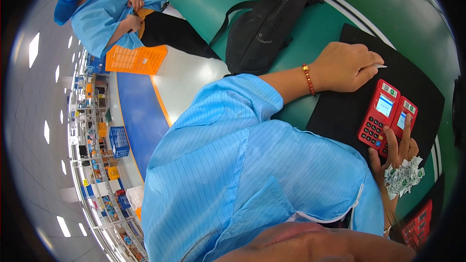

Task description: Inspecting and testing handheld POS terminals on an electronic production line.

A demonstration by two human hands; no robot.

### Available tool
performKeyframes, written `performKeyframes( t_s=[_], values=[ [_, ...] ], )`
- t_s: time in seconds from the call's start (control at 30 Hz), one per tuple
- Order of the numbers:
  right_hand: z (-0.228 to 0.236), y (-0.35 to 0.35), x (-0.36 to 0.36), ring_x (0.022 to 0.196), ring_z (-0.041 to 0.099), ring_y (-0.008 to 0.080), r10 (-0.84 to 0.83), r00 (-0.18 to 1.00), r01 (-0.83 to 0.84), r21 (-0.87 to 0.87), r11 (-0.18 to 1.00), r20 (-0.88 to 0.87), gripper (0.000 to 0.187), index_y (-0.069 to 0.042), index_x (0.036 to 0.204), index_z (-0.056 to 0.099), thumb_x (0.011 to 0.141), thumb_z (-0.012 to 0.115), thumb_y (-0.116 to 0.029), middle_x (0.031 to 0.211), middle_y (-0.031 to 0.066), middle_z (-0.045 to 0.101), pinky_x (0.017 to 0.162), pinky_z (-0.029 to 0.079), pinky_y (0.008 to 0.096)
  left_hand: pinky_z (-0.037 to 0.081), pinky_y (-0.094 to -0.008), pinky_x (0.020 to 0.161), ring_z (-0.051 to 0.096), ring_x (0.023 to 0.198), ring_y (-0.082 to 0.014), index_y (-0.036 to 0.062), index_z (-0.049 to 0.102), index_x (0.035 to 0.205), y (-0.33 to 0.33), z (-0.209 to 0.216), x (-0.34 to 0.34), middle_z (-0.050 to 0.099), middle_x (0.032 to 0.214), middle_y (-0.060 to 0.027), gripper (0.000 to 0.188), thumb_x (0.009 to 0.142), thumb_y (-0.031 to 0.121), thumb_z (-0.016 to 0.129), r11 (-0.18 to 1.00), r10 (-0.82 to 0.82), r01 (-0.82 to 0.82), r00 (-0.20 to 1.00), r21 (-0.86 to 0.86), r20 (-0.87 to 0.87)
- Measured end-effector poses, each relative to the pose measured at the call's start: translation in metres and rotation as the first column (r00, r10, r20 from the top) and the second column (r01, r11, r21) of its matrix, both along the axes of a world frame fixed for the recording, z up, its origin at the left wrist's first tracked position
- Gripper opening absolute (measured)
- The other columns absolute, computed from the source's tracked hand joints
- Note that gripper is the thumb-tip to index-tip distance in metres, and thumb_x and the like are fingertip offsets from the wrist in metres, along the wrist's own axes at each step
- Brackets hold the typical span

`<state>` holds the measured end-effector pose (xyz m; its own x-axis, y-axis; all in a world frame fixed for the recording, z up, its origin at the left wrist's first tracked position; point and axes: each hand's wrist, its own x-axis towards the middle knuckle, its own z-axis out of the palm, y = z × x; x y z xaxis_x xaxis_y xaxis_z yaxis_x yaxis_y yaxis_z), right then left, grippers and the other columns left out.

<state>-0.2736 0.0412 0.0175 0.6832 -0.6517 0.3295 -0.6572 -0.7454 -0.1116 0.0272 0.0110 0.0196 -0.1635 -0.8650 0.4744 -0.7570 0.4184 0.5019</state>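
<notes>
Red keypad terminals [387,116], lengthwise screen-up.

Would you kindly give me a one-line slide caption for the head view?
Left hand rests on a black mat; right hand touches one of two red keypad terminals beside small paper labels.

Bright, even light comes from rows of ceiling panels [34,48] far to the left of the left hand [345,65]. Shadows under that hand are soft and short. The black mat [340,116] below it shows no glare. Fisheye bending curves every edge, and a dark vignette rings the frame. The near blue sleeve [242,165] looks slightly soft.
</notes>
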Motion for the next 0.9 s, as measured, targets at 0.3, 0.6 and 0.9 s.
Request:
performKeyframes(
  t_s=[0.3,0.6,0.9],
  values=[
    [0.023,0.014,0.004,0.119,0.056,0.0371,-0.131,0.983,0.142,0.078,0.987,-0.129,0.066,-0.024,0.134,0.066,0.072,0.087,-0.036,0.158,0.0178,0.044,0.1,0.047,0.0485,0.059,-0.0381,0.079,0.071,0.096,-0.0271,0.0165,0.075,0.111,-0.015,-0.019,-0.006,0.074,0.111,-0.0044,0.024,0.098,0.034,0.063,0.999,-0.029,0.029,0.999,-0.014,0.029],
    [0.007,0.041,0.006,0.114,0.061,0.0262,-0.135,0.99,0.128,-0.13,0.983,-0.05,0.057,-0.032,0.132,0.068,0.084,0.073,-0.063,0.157,0.0246,0.04,0.087,0.056,0.0371,0.049,-0.0238,0.066,0.06,0.072,-0.0092,0.0107,0.071,0.123,-0.008,-0.008,0.023,0.067,0.085,-0.0019,0.027,0.103,0.026,0.064,0.986,-0.074,0.093,0.988,0.14,-0.136],
    [0.0,0.036,0.007,0.09,0.056,0.0217,-0.087,0.996,0.088,-0.094,0.992,0.016,0.055,-0.031,0.131,0.068,0.078,0.084,-0.034,0.157,0.0189,0.045,0.075,0.054,0.032,0.045,-0.0234,0.06,0.055,0.067,-0.0087,0.014,0.071,0.129,-0.015,0.024,0.006,0.066,0.086,0.0,0.029,0.102,0.022,0.065,0.969,-0.245,0.246,0.969,0.004,-0.04]
  ],
)
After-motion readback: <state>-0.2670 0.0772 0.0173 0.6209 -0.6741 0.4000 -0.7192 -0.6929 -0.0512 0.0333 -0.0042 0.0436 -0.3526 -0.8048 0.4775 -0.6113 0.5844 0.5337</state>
